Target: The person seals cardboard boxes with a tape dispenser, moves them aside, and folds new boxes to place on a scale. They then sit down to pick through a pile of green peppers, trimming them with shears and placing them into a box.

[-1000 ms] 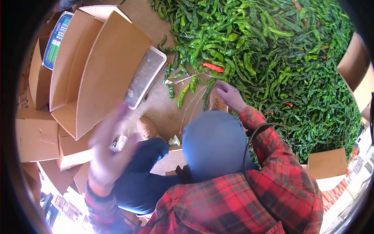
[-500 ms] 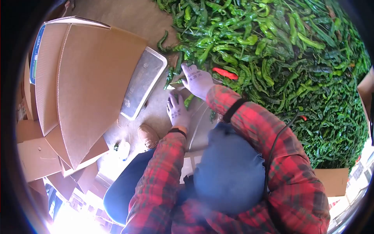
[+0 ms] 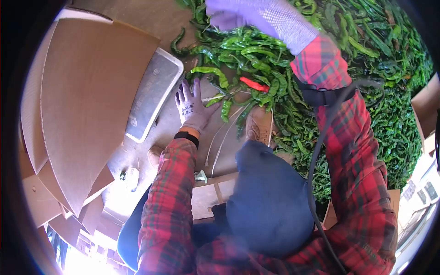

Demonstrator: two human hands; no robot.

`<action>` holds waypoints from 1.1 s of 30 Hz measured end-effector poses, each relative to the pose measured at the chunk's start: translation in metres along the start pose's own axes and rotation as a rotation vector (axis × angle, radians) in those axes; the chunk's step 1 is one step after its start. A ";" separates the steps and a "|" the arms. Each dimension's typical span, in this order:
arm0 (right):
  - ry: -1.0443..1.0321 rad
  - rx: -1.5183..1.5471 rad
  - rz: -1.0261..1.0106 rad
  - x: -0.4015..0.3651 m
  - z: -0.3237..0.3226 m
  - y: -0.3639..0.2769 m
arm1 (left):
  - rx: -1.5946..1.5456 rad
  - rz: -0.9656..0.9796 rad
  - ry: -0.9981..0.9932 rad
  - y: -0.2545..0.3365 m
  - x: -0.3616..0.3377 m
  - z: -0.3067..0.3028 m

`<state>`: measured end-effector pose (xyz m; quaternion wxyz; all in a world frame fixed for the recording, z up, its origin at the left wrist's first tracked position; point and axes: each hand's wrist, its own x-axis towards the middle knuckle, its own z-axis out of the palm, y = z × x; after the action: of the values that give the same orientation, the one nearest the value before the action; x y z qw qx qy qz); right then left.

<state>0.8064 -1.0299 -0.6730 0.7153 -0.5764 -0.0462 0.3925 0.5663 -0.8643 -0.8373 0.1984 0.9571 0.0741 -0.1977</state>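
My left hand, in a light purple work glove with dark print, lies over the floor with its fingers spread, and I see nothing in its grasp. Its fingertips are close to a bright green pepper and the edge of the pepper pile. My right hand, in the same kind of glove, is over the top of the green pepper pile; motion smears its fingers. One red pepper stands out below it. A few loose peppers and thin pale strips are on the floor between hand and knee.
A large open cardboard box stands at the left. Beside it sits a flat grey tray-like platform with a pale rim. My shoe is next to the pile. More cardboard lies lower left, and a dark cord hangs along my right arm.
My right hand has swung up and away across the pile. My left hand has moved up and left, with its fingers now spread. The view has shifted slightly.
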 end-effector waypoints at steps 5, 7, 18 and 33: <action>0.151 -1.107 -0.032 -0.039 0.012 0.047 | 0.043 0.054 0.038 0.009 0.001 0.011; 0.393 -1.515 -0.261 -0.069 0.001 0.164 | 0.013 0.001 -0.024 0.017 -0.002 0.010; 0.130 -1.499 0.214 -0.107 0.031 0.155 | -0.265 0.209 0.468 0.058 0.051 -0.041; 1.176 0.158 -0.236 -0.285 -0.015 0.112 | -0.247 0.083 0.325 0.043 0.074 -0.004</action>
<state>0.5616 -1.2135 -0.6640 0.7004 -0.6327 0.3226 -0.0717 0.6442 -0.8967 -0.8490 0.3075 0.9471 0.0892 -0.0218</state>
